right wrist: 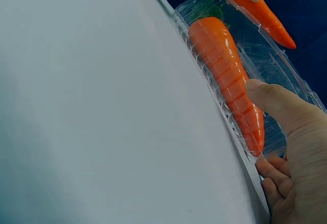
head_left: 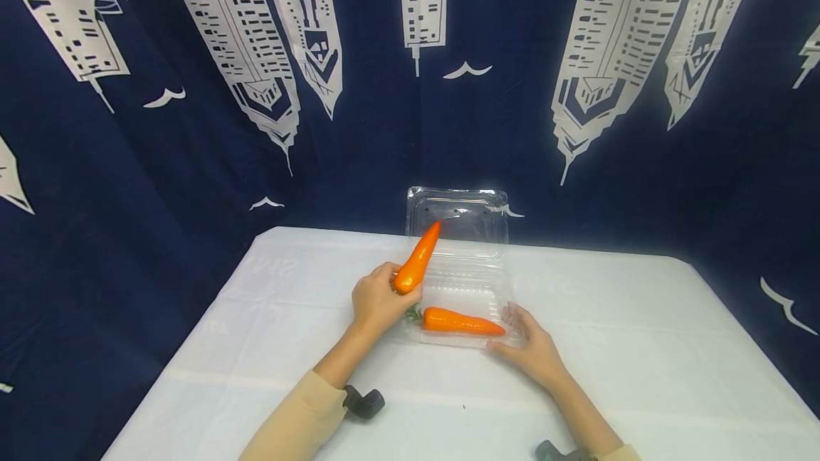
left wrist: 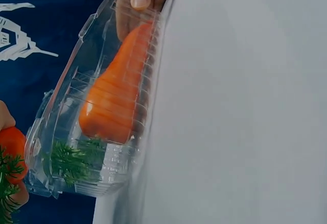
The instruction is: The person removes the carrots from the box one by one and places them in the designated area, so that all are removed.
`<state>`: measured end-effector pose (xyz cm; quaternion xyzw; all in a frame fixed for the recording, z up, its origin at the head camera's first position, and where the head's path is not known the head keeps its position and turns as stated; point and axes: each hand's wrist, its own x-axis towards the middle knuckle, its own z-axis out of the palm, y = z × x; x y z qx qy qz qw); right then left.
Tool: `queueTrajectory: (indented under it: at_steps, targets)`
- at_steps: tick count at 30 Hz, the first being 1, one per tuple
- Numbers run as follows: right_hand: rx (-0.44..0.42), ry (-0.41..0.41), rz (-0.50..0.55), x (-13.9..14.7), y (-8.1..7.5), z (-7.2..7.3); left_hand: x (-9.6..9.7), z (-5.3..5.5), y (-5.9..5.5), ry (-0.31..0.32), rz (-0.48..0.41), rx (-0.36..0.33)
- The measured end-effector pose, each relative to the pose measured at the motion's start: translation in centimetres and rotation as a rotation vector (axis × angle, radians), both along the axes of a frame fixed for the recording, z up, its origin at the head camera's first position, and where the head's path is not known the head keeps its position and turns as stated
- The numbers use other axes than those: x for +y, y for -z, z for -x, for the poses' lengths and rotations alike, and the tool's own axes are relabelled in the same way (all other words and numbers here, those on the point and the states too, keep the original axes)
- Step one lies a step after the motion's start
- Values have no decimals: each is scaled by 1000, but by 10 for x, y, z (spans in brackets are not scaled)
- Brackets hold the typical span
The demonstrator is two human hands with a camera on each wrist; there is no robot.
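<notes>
An orange carrot (head_left: 418, 260), tip pointing up and away, is held at its thick end by my left hand (head_left: 378, 302) over the left side of a clear plastic clamshell container (head_left: 464, 297). Green leaves (left wrist: 7, 183) hang from this carrot in the left wrist view. Inside the container's base lies a second carrot (head_left: 456, 321), its green top (head_left: 413, 313) to the left and its tip to the right. My right hand (head_left: 533, 354) grips the container's right front corner, with the thumb (right wrist: 276, 101) on the front wall and the other fingers at the right end.
The container's lid (head_left: 457, 215) stands raised at the back. A white cloth covers the table (head_left: 256, 375). Behind it hangs a dark blue curtain (head_left: 371, 162) with white building prints. Dark wrist devices (head_left: 364, 403) sit on both forearms.
</notes>
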<state>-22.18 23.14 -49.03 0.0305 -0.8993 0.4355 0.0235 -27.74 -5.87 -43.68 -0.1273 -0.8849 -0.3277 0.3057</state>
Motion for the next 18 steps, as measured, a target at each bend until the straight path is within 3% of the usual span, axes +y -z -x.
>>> queueTrajectory:
  at_steps: [8, 18]
  targets:
    - [-2, 0, 7, -1, 0, -1, -9, -11, 5, -17, -41, -80]
    - [10, -6, 2, 0, -1, 0, -23, -28, 11, -65, -31, -74]
